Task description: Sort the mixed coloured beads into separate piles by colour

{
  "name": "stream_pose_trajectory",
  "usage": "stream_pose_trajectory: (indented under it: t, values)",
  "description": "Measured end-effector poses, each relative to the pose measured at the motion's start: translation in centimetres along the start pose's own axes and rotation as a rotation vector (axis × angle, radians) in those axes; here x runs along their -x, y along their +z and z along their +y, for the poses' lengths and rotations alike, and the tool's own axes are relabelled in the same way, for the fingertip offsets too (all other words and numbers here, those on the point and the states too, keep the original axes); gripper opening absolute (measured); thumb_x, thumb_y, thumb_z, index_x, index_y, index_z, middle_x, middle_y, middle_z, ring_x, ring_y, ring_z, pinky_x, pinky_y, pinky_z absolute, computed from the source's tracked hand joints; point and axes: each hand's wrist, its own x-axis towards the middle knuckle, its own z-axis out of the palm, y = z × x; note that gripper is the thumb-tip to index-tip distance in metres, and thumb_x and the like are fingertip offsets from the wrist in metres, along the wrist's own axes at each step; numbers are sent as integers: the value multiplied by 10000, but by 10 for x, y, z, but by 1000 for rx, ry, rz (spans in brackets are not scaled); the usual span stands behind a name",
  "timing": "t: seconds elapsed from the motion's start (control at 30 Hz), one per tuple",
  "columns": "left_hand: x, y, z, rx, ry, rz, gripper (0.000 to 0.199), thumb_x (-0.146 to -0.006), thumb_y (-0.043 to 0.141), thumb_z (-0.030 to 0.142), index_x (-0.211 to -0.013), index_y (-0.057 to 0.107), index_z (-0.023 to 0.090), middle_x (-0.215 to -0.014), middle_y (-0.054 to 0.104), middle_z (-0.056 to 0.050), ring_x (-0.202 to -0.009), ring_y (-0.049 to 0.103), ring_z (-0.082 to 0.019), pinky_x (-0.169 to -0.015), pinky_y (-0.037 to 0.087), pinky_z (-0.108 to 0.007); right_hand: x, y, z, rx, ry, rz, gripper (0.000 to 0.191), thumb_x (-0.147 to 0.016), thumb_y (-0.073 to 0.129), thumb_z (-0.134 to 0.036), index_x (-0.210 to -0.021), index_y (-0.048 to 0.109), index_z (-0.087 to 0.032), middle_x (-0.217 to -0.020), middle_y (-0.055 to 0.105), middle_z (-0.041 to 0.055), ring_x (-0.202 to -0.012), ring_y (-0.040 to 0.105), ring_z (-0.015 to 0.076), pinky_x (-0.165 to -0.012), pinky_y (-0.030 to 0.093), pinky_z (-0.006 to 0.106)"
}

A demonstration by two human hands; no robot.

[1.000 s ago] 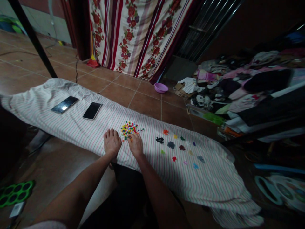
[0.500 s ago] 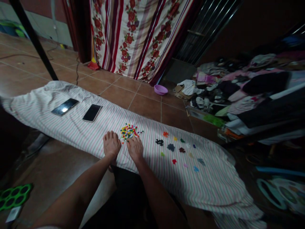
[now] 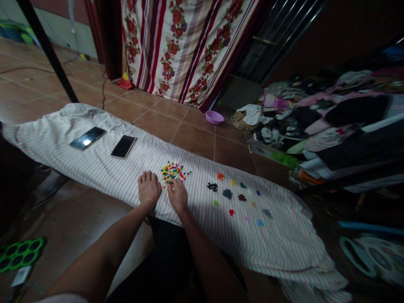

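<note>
Right hand [image 3: 178,195] curls at small multicoloured pieces [image 3: 172,170], pinch indiscernible; left hand [image 3: 149,187] rests, fingers together, on striped white cloth [image 3: 198,227].

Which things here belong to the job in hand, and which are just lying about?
In use, by the look of it:
- mixed coloured pieces, right hand at their edge
- single-colour piles, such as the black pile
- striped cloth under both

Apparently lying about:
- two phones
- purple bowl
- clothes heap

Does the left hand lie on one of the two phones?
No, the left hand rests on the striped cloth, with both phones lying apart from it.
</note>
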Motion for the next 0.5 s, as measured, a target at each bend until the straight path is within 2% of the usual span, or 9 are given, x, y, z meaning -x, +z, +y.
stream_pose_trajectory:
  t: [0.2,0.33,0.5]
  values:
    - [0,0,0,-44,14,11,265,-846,423,215,-1024,606,144,-1255,606,-170,-1251,477,-341,-1026,356,-485,15,-5,13,-8,-5,81,172,-895,480,-188,-954,641,-204,-927,637,55,-932,574,193,-875,454,305]
    - [0,-2,1,-32,9,5,275,-841,425,211,-1032,605,128,-1266,599,-180,-1251,476,-351,-1026,356,-486,27,-2,27,-14,66,165,188,-909,457,-189,-958,638,-188,-918,634,68,-888,582,191,-827,474,300]
    - [1,-4,2,-43,6,5,282,-846,416,210,-1044,602,133,-1275,597,-173,-1251,479,-351,-1023,358,-483,32,3,35,-8,86,170,183,-916,466,-196,-954,644,-179,-913,633,70,-854,606,183,-802,488,294]
